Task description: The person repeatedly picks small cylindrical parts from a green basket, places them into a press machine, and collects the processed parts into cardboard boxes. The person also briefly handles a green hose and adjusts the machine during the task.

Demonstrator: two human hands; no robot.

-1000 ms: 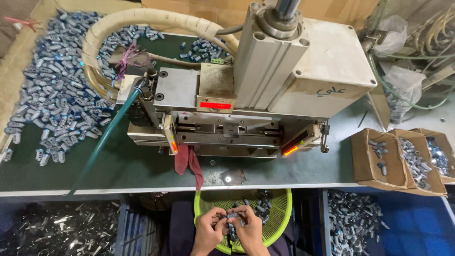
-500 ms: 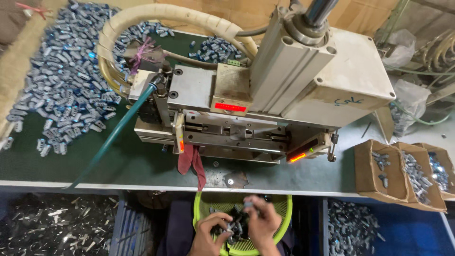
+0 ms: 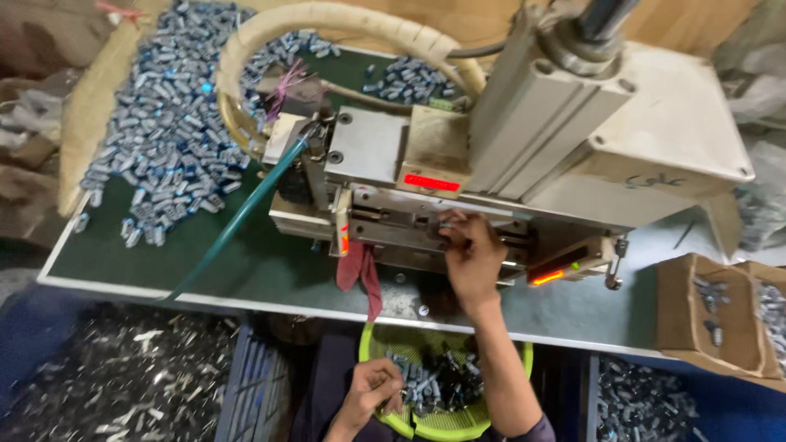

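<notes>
Up top, right hand (image 3: 473, 260) touches boxy metal press (image 3: 524, 155).

A press machine (image 3: 508, 164) stands at the middle of the table (image 3: 246, 270). At its 9 o'clock, a heap of small metal parts (image 3: 155, 139) lies on the table, and a smaller heap (image 3: 409, 80) lies at its 11 o'clock, behind the looped hose (image 3: 327, 24). A thin tube (image 3: 237, 217) runs from the machine toward 8 o'clock. A rag (image 3: 360, 270) hangs from the machine's front at 6 o'clock. At 4 o'clock, a cardboard box (image 3: 704, 319) sits on the table edge with parts in it. Below the table edge, at 6 o'clock, a basket (image 3: 499, 417) holds parts. The right hand (image 3: 471, 254) rests at the machine's front slot; the left hand (image 3: 372, 393) is at the basket's 9 o'clock rim.
</notes>
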